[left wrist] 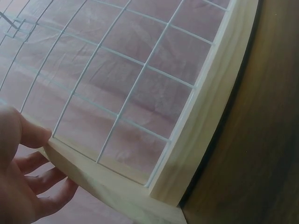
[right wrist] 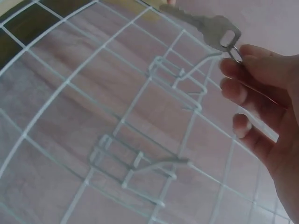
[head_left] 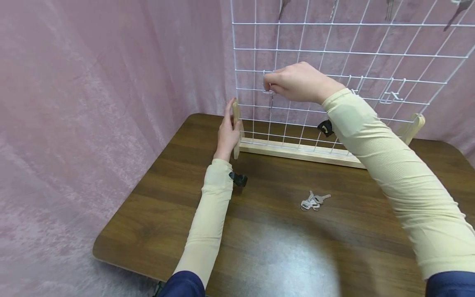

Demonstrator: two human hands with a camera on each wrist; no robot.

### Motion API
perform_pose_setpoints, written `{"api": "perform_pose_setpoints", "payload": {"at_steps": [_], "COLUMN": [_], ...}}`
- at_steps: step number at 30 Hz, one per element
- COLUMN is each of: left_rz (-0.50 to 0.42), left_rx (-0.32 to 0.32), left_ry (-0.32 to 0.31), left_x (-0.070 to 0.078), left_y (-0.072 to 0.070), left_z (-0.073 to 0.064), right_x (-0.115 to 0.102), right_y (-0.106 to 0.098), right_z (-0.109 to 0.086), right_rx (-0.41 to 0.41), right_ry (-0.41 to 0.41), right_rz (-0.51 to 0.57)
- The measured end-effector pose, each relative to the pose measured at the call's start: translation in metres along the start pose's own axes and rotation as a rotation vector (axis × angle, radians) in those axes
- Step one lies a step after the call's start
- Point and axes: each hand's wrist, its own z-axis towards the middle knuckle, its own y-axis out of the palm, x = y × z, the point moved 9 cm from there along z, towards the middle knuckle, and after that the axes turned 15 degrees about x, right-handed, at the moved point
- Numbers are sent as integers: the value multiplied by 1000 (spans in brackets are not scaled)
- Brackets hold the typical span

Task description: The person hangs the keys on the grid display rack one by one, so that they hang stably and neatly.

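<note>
A white wire grid rack (head_left: 297,50) stands upright in a pale wooden base (head_left: 297,151). At its left end, my left hand (head_left: 226,134) grips the wooden end piece (left wrist: 93,179), thumb on one side and fingers on the other. My right hand (head_left: 297,82) is raised before the grid's left part. In the right wrist view, its thumb and fingers pinch the small metal ring (right wrist: 236,54) of a silver key (right wrist: 217,31). Close to the key is a white wire hook (right wrist: 187,77) on the grid; another hook (right wrist: 140,168) sits beside it.
Several loose keys (head_left: 313,201) lie together on the brown wooden table (head_left: 274,235). More keys (head_left: 389,9) hang along the grid's upper part. A wire hook (head_left: 391,97) is farther right, near the right end piece (head_left: 412,128). A pink curtain (head_left: 111,62) hangs behind.
</note>
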Motion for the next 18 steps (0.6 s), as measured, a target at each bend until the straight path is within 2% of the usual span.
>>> {"api": "perform_pose_setpoints", "payload": {"at_steps": [3, 10, 18], "left_rz": [4, 28, -1], "left_rx": [-1, 3, -3], "left_ry": [4, 5, 10], "left_x": [0, -3, 1], "left_y": [1, 3, 7], "left_z": [1, -1, -1], "right_x": [5, 12, 20], "right_y": [6, 17, 11], "right_z": [3, 5, 0], "right_rx": [33, 52, 88], "right_ry": [26, 79, 146], "right_rz": [13, -3, -54]}}
